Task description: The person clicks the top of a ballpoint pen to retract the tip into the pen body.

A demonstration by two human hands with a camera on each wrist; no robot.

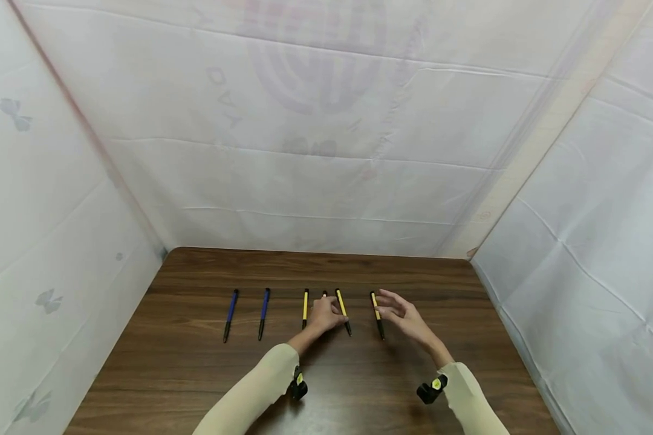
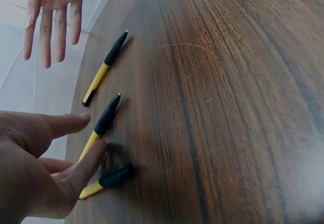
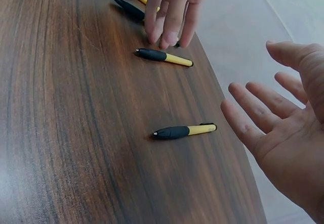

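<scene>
both sleeves reach in from the near edge of the wooden table (image 1: 196, 393). left hand (image 1: 326, 315) lies with straight fingers over a yellow pen (image 2: 106, 180), fingertips touching it, gripping nothing. right hand (image 1: 405, 317) hovers spread and empty just beside the rightmost yellow pen (image 1: 377, 314). further left lie another yellow pen (image 1: 305, 307) and two blue pens (image 1: 230, 314), well apart.
</scene>
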